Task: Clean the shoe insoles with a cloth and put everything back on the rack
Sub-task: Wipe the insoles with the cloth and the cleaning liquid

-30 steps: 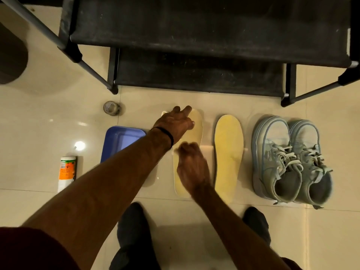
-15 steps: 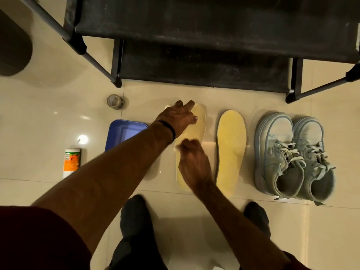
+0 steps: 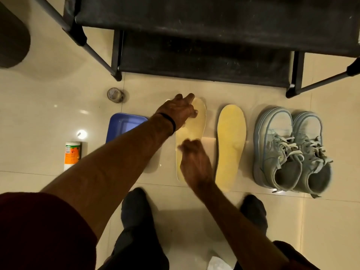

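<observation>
The left hand pressed flat, straight fingers on the pale insole's toe end. At 6 o'clock from it, the blurry right hand rubbed the same insole; I could not tell how its fingers lay.

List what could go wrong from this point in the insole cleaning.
1. The right hand is blurred over the left insole; no cloth is visible, so it may be rubbing bare.
2. The left hand pins only the toe end, so the heel could skid on the glossy floor.
3. The blue tray lies under the left forearm; an elbow shift could knock it.
</observation>
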